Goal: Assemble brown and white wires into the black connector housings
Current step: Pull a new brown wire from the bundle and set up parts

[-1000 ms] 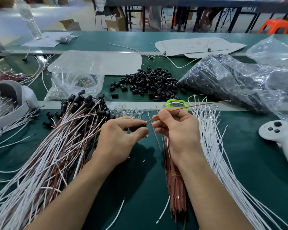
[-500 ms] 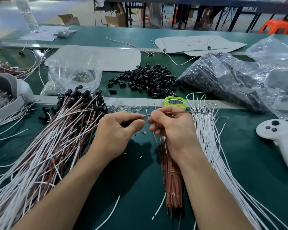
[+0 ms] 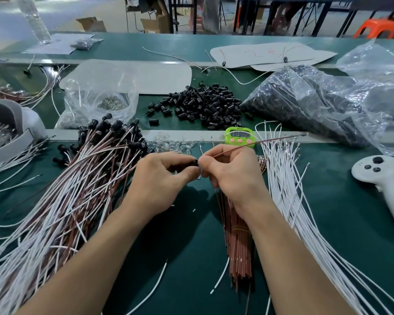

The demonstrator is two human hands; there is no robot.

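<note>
The left hand (image 3: pixel 162 180) had its thumb and forefinger curled in a pinch on one black housing (image 3: pixel 193 163), with the other fingers folded under. The right hand (image 3: pixel 232 171), knuckle to knuckle with it, pinched a brown wire (image 3: pixel 278 139) between thumb and forefinger just beside the housing. The wire's near end met the housing's mouth; whether it had gone in could not be told. From the pinch the wire ran up and to the right, crossed in front of a green timer (image 3: pixel 239 135) and ended over a pale rail (image 3: pixel 62 134), near the tips of the white wires (image 3: pixel 287 189).

Both hands were over the green mat (image 3: pixel 191 258), at the top of a brown bundle (image 3: pixel 239 253) that lay under the right wrist, tied with a band. The white wires fanned out just right of that bundle. To the left lay a heap of leads (image 3: pixel 77 189), brown and white, with black housings on their far ends.

Beyond the rail sat a loose pile (image 3: pixel 205 105) of housings, with a clear bag (image 3: pixel 305 103) of more on its right and a smaller bag (image 3: pixel 96 103) on its left. A white controller (image 3: pixel 382 178) lay at the right edge, well apart from the hands.
</note>
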